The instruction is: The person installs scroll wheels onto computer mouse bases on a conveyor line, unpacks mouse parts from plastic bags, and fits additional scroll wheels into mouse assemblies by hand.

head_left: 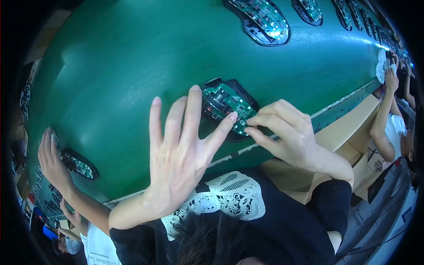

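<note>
The board (238, 104) lay in a shell (242, 88) on the bench (128, 92). The left hand (176, 152) was spread, thumb at the board; the right hand (289, 132) bunched at its end, grip unclear.

On the smooth, softly glossy green worktop (115, 97), a shiny circuit board (239, 106) is framed by a black plastic-looking shell (247, 93); beside the worktop, a matt cardboard box (342, 126) and black cloth shirt (287, 221) are seen.
</note>
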Tool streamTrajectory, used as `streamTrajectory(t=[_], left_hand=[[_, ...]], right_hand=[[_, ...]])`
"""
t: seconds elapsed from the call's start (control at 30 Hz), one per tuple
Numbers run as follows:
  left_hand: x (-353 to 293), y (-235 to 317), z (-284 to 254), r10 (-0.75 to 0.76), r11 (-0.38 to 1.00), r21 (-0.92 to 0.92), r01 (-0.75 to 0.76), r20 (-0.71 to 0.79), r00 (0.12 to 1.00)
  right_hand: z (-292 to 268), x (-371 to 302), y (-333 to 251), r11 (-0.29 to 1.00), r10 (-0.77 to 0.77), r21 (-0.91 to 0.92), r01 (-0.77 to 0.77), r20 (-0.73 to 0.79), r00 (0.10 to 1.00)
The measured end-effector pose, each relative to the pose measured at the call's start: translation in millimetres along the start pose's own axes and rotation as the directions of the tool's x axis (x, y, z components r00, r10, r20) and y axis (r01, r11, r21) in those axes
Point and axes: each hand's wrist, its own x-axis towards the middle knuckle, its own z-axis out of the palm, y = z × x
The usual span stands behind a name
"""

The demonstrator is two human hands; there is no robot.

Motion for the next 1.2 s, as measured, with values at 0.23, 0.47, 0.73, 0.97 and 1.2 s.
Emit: streamTrajectory(t=[0.23, 0.47, 0.73, 0.97, 1.2], left_hand=[[2, 0, 1, -0.023, 0.999, 0.028, 0.023, 0.018, 1.0], [5, -1, 16, -0.027, 0.997, -0.079, 0.01, -0.216, 0.976], [34, -64, -18, -0.067, 0.994, 0.061, 0.087, -0.281, 0.957], [28, -105, -30, -0.068, 0.993, 0.079, 0.092, -0.263, 0.962], [-46, -109, -117, -0.441, 0.882, -0.035, 0.469, -0.408, 0.799]], right_hand=[[5, 2, -1, 0.999, 0.031, -0.035, -0.032, -0.006, 0.999], [-11, 10, -18, 0.98, -0.019, -0.195, 0.035, 0.082, 0.996], [-41, 26, -31, 0.983, 0.054, -0.172, -0.07, -0.095, 0.994], [-59, 125, -29, 0.933, -0.278, -0.251, 0.257, -0.055, 0.959], [-53, 425, 52, 0.781, -0.48, -0.477, 0.403, -0.044, 0.876]])
